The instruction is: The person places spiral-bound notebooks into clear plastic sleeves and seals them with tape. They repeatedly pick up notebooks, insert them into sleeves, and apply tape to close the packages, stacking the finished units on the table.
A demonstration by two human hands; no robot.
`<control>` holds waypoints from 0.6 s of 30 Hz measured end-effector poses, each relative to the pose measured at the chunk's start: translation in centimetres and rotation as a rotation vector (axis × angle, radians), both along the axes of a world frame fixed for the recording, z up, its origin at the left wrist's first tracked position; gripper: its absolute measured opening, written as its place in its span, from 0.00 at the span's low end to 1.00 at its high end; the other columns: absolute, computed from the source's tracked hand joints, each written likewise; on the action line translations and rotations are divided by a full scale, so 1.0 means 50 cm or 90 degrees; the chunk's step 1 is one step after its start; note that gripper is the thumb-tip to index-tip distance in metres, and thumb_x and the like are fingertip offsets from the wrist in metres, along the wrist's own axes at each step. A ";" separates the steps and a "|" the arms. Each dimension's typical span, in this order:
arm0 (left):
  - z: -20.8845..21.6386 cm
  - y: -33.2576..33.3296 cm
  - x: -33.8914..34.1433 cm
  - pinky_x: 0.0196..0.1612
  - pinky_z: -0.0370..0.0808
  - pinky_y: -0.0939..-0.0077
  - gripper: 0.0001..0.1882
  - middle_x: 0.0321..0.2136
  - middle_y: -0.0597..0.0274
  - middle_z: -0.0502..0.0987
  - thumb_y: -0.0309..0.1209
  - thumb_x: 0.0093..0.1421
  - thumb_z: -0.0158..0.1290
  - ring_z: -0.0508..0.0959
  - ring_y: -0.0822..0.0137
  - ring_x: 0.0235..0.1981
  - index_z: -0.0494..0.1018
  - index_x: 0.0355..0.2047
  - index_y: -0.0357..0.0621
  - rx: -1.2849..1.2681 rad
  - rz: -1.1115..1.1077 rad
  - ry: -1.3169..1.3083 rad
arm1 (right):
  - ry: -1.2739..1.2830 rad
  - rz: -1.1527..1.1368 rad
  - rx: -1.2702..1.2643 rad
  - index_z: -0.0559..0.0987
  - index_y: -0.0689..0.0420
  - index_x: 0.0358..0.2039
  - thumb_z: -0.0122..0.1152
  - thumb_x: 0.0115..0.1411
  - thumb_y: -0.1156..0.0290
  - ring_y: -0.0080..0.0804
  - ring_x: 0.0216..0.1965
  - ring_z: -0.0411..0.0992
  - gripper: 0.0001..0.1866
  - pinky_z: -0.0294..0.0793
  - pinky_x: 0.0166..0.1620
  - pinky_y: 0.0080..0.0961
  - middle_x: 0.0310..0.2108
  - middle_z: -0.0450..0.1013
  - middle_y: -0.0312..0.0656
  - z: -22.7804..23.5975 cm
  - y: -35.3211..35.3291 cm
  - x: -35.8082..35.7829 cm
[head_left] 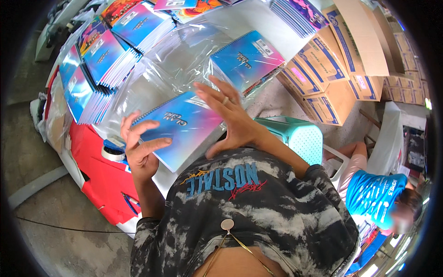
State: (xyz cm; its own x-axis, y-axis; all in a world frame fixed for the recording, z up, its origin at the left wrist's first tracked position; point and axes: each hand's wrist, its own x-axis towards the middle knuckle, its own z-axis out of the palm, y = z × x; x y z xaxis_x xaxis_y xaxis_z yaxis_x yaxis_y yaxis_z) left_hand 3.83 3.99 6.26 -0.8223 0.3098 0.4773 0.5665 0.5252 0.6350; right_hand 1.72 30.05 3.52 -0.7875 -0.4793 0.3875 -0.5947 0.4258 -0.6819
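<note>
A spiral notebook (184,131) with a shiny blue-and-pink cover lies at the near edge of the table, in front of my body. My left hand (140,147) is at its left side, thumb and fingers apart over the cover. Over the notebook's right side, my right hand (230,113) has its fingers spread; whether either hand touches the cover I cannot tell. Clear plastic film (164,62) lies crumpled beyond the notebook. Farther right is another blue-and-pink spiral notebook (247,57), which appears covered by clear plastic.
Stacks of notebooks (104,55) stand at the far left. A tape roll (113,150) and pens (130,203) lie at the left on red material (99,171). Cardboard boxes (323,60), a turquoise stool (300,138) and a seated person (376,194) are on the right.
</note>
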 end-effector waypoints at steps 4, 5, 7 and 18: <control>-0.011 0.011 -0.039 0.61 0.45 0.50 0.07 0.46 0.56 0.69 0.29 0.38 0.59 0.59 0.48 0.57 0.72 0.12 0.54 0.183 -0.039 0.018 | -0.201 0.051 -0.045 0.51 0.59 0.63 0.63 0.46 0.44 0.46 0.66 0.42 0.52 0.40 0.64 0.38 0.63 0.48 0.53 0.002 -0.002 -0.029; -0.018 0.027 -0.049 0.61 0.47 0.50 0.10 0.48 0.52 0.67 0.29 0.42 0.60 0.57 0.46 0.59 0.68 0.12 0.54 0.268 -0.091 0.021 | -0.256 0.008 -0.082 0.52 0.60 0.63 0.65 0.47 0.49 0.43 0.66 0.43 0.50 0.42 0.64 0.36 0.63 0.48 0.54 0.006 -0.012 -0.031; -0.041 0.064 -0.070 0.61 0.50 0.50 0.11 0.50 0.50 0.66 0.31 0.48 0.58 0.56 0.45 0.60 0.68 0.14 0.54 0.473 -0.197 -0.044 | -0.380 0.071 -0.203 0.54 0.61 0.62 0.67 0.47 0.54 0.41 0.63 0.48 0.47 0.46 0.63 0.35 0.61 0.52 0.53 -0.022 -0.045 -0.043; -0.168 0.118 0.039 0.60 0.56 0.59 0.40 0.61 0.57 0.55 0.60 0.61 0.34 0.58 0.58 0.60 0.50 0.61 0.40 0.918 -0.308 -0.464 | -0.537 -0.160 -0.918 0.63 0.58 0.52 0.59 0.57 0.72 0.23 0.37 0.71 0.24 0.73 0.39 0.19 0.40 0.70 0.39 -0.044 -0.083 -0.061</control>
State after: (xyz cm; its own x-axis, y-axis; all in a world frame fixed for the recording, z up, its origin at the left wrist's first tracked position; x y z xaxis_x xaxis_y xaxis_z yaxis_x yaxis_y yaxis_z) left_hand 5.76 9.89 -2.17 -0.9504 0.2629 0.1664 -0.1168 -0.7972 0.5922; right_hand -1.32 25.90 1.33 -0.9848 0.0250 -0.1721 0.0927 -0.7618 -0.6411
